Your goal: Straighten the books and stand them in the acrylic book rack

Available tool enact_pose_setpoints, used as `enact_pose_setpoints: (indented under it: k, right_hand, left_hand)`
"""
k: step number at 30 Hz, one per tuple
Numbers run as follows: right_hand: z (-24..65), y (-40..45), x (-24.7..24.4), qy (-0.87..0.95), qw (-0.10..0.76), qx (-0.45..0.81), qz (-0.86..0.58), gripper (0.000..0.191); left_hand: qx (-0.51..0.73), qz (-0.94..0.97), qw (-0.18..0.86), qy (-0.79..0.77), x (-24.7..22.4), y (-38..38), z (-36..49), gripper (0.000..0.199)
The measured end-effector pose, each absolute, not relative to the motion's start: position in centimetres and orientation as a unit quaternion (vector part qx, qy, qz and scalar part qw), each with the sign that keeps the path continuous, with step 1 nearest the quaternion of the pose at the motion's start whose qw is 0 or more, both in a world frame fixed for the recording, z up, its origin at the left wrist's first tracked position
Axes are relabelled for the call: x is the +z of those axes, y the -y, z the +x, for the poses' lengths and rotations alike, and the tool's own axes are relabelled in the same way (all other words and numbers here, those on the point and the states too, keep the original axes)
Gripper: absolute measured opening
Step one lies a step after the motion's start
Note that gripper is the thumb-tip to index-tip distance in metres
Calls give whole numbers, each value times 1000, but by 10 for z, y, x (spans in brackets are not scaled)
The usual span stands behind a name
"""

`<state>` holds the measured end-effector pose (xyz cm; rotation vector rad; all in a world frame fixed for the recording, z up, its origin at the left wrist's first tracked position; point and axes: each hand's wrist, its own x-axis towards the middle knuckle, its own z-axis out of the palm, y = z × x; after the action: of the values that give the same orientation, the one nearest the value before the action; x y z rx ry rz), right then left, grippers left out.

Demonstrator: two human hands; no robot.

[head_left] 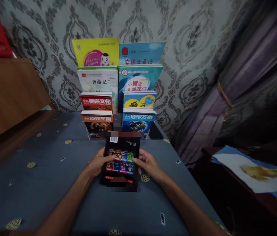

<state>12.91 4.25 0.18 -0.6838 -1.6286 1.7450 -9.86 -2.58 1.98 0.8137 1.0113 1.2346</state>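
A black book [121, 170] with rows of small coloured pictures and a barcode faces me above the blue patterned tablecloth. My left hand [98, 163] grips its left edge, the thumb lying over the cover. On the right edge my right hand [148, 164] holds it the same way, thumb on top and fingers behind. Just beyond stands a tiered rack with two columns of upright books, among them a lion book [99, 126] at the front left and an earth book [137, 126] at the front right.
A dark flat object [156, 131] lies right of the rack. Patterned wallpaper rises behind, with a tied purple curtain [209, 98] at the right. A wooden panel [10, 95] stands at the left. A blue and white sheet [256, 173] lies on a dark surface at the right.
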Motion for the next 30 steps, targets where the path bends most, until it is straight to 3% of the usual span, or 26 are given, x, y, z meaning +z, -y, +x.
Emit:
enact_pose_setpoints:
  k: [13, 30]
  right_hand:
    - [130, -42, 2, 619, 307, 675, -257, 57]
    - [130, -39, 1, 622, 247, 693, -266, 53]
  left_hand:
    - [578, 415, 567, -415, 24, 28, -94, 54]
    - [583, 391, 581, -411, 21, 26, -95, 56]
